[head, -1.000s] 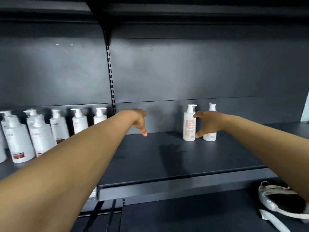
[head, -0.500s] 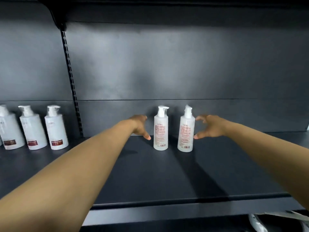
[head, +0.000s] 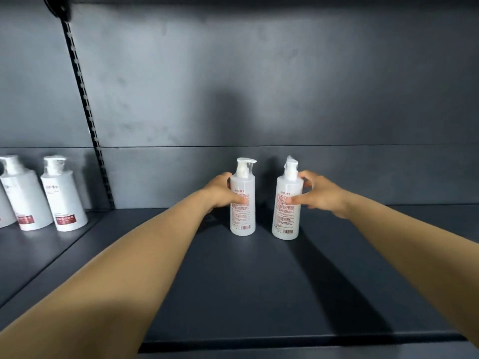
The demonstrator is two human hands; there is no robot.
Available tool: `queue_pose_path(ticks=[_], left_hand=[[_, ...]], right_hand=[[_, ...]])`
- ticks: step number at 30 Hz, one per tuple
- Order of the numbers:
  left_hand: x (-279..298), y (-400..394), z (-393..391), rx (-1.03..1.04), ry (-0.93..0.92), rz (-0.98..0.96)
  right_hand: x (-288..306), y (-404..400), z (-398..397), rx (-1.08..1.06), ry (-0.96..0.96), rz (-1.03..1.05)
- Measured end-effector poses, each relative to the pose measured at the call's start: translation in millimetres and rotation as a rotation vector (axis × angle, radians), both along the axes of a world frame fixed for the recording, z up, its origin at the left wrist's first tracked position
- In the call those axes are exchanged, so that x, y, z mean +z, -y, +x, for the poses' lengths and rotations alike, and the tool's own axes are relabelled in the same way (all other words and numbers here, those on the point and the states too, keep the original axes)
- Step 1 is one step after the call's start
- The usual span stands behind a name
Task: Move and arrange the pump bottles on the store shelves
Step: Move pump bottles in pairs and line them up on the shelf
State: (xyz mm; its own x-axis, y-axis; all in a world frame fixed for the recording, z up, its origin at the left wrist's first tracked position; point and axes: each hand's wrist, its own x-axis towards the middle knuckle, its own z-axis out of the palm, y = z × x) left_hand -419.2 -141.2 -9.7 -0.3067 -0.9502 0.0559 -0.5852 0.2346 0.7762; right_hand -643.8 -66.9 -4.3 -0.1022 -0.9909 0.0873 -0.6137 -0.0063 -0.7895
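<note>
Two slim white pump bottles with red print stand upright side by side at the back of the dark shelf (head: 259,294). My left hand (head: 220,193) wraps around the left bottle (head: 243,213) from its left side, thumb across the label. My right hand (head: 320,194) grips the right bottle (head: 286,218) from its right side, thumb on the front and fingers behind the neck. Both bottles rest on the shelf surface with a small gap between them.
On the neighbouring shelf section to the left stand wider white pump bottles (head: 64,200) with red labels. A slotted upright rail (head: 88,120) divides the two sections. The dark back panel (head: 259,99) rises behind the bottles.
Both hands were open beside the two bottles; now each has closed around one. The view has moved closer and shifted right.
</note>
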Motion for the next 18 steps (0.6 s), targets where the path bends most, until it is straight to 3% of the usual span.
queue_pose_path(ticks=[8, 18], left_hand=[[-7, 12, 0, -0.029, -0.181, 0.09], [-1, 1, 49, 0.001, -0.241, 0.044]], right_hand=[[-8, 12, -4, 0.063, 0.176, 0.022], [5, 17, 41, 0.088, 0.147, -0.034]])
